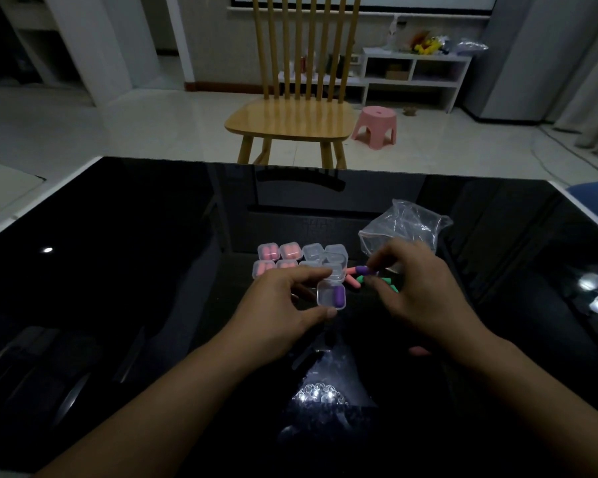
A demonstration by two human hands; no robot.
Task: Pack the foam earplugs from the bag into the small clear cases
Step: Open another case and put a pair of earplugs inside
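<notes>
Held by left hand (pixel 283 298) above black bench (pixel 135 270), open clear case (pixel 331 295) with one purple earplug (pixel 339 294) standing lengthwise front to back, second purple earplug (pixel 362 269) pinched crosswise in right hand (pixel 415 291), clear bag (pixel 404 229) behind, filled cases (pixel 268 251) left.

Closed cases (pixel 292 258) are grouped on the tabletop (pixel 118 270), left of loose earplugs (pixel 377 282); the bag (pixel 403 229) lies behind these.
</notes>
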